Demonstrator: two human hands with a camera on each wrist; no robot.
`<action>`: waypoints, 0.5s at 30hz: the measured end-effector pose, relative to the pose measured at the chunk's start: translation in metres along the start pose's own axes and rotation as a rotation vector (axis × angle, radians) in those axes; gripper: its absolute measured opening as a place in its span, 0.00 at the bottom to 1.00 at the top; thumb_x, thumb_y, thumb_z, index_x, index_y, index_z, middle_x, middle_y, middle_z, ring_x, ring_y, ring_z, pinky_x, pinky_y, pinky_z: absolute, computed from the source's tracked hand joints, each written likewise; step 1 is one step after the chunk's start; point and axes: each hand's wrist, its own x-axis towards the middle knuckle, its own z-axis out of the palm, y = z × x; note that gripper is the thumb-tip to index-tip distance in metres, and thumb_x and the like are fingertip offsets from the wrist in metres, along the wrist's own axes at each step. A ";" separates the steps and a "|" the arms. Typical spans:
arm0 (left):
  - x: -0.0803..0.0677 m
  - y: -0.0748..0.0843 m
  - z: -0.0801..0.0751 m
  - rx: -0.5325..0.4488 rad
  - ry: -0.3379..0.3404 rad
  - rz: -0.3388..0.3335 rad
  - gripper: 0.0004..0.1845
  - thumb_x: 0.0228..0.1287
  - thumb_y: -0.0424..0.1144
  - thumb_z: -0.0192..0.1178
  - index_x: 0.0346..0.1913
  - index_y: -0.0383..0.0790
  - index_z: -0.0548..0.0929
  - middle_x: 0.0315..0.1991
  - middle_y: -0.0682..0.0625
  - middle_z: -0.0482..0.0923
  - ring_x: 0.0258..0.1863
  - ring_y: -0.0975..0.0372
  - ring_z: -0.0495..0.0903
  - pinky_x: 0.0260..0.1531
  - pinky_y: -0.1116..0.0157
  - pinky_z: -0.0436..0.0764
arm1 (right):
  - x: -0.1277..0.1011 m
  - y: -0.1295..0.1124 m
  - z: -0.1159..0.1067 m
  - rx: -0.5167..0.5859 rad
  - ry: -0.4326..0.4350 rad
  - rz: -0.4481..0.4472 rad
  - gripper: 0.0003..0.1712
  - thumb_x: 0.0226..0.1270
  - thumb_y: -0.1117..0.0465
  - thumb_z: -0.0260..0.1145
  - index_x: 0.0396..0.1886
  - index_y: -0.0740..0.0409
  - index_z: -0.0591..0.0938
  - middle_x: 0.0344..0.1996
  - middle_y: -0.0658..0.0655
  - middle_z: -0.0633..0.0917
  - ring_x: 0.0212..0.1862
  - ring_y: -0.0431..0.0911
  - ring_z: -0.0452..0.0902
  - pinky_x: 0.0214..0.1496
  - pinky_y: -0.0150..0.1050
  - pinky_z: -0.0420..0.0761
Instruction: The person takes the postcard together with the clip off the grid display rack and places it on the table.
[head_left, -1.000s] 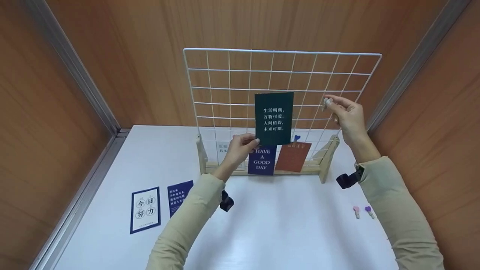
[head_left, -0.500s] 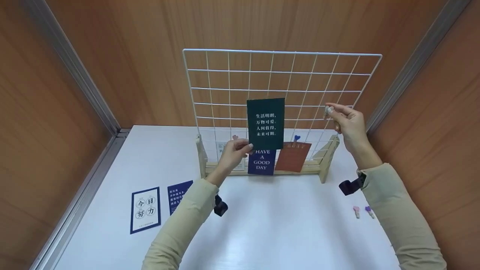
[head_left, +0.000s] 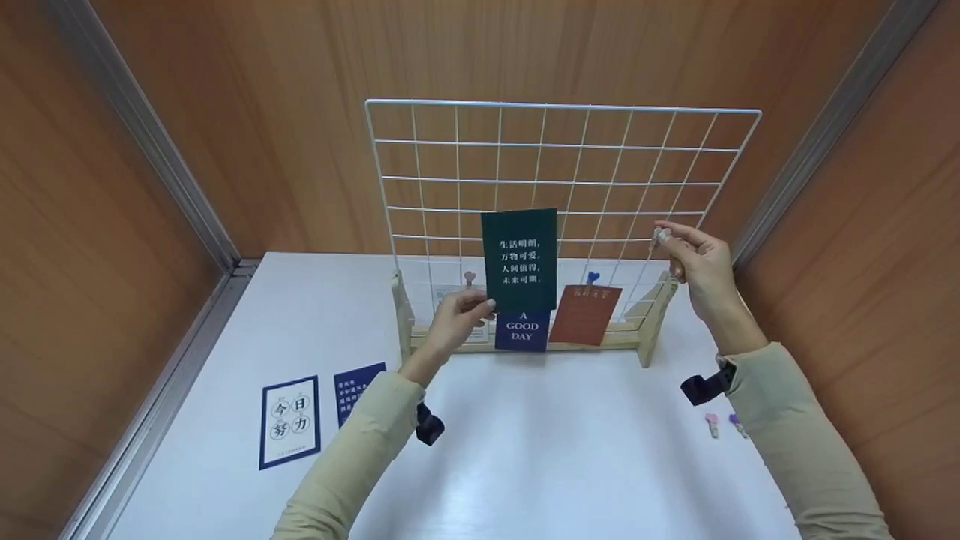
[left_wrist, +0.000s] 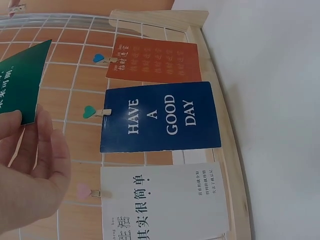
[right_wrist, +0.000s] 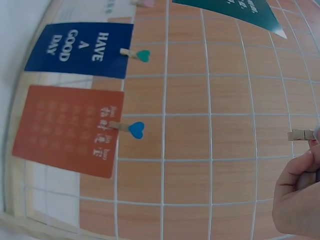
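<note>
Well, mid-frame the left hand (head_left: 454, 321) pinches the green card (head_left: 520, 259) by its lower-left corner only, so it could swivel crooked; right of centre, the right hand (head_left: 706, 276) pinches a clothespin (right_wrist: 301, 135) that might slip.

— What's being worn here?
— A long, pale khaki fabric left sleeve (head_left: 352, 454) and a matching right sleeve (head_left: 802, 439), both creased.
— Anything besides cloth?
— A small, black, blocky left wrist device (head_left: 430, 427) and a similar black right wrist device (head_left: 705, 388).
</note>
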 end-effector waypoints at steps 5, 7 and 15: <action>-0.004 -0.003 -0.003 -0.015 -0.007 -0.019 0.13 0.63 0.37 0.53 0.46 0.32 0.77 0.40 0.41 0.77 0.38 0.58 0.76 0.40 0.64 0.74 | -0.004 0.003 -0.002 0.000 0.010 -0.007 0.10 0.58 0.66 0.61 0.41 0.62 0.81 0.17 0.50 0.77 0.13 0.37 0.60 0.13 0.26 0.59; -0.005 -0.005 -0.005 -0.024 -0.006 -0.020 0.13 0.62 0.37 0.53 0.46 0.32 0.77 0.39 0.42 0.78 0.39 0.57 0.76 0.41 0.62 0.74 | -0.006 0.005 -0.003 -0.008 0.018 -0.005 0.11 0.58 0.66 0.61 0.41 0.62 0.81 0.14 0.50 0.74 0.13 0.37 0.60 0.13 0.26 0.59; -0.013 -0.012 -0.011 -0.035 0.005 -0.025 0.12 0.63 0.35 0.52 0.45 0.32 0.77 0.36 0.46 0.78 0.37 0.57 0.76 0.40 0.62 0.74 | -0.015 0.009 -0.009 0.001 0.017 0.014 0.14 0.59 0.65 0.61 0.44 0.67 0.79 0.13 0.51 0.69 0.14 0.37 0.61 0.14 0.25 0.61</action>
